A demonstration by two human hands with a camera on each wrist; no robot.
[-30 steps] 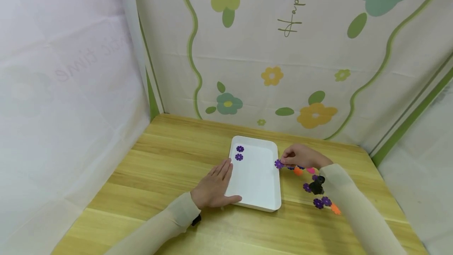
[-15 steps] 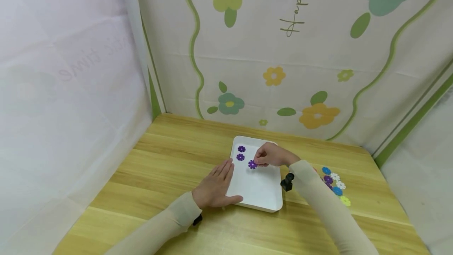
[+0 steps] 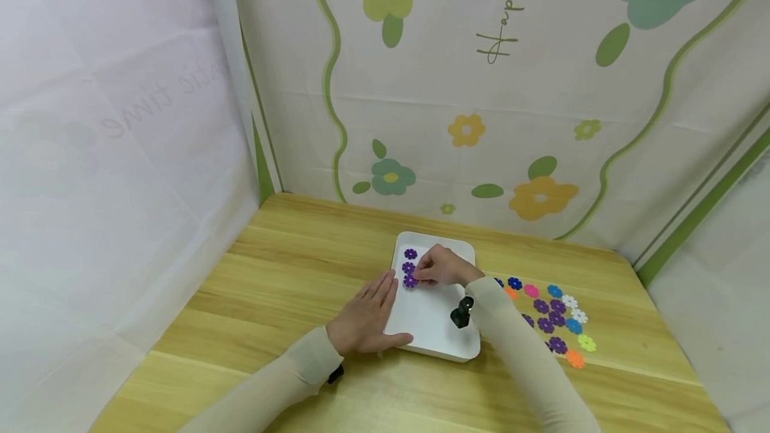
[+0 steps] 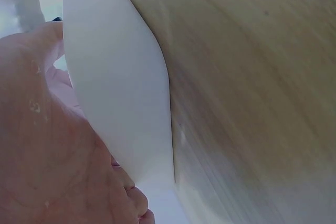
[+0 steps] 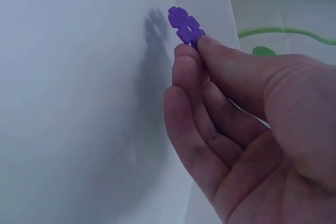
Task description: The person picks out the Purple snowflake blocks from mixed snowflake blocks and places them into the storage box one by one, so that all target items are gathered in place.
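Between thumb and fingertips, my right hand pinches a purple snowflake disc, notched round its edge. In the head view this disc overlaps the lower of two purple discs that lie in a column along the left side of a white tray. A shadow of the held disc falls on the tray's white surface in the right wrist view. My left hand rests with straight fingers against the tray's left side, its thumb over the near left corner. The left wrist view shows the palm against the tray's outer wall.
Right of the tray, loose snowflake discs in purple, blue, white, pink, orange and yellow lie spread on the wooden table. My right forearm passes over some of them. A flower-printed cloth hangs behind the table.
My right hand has carried the purple disc leftward from the tray's right edge to the column at its left side. The left hand stays where it was.
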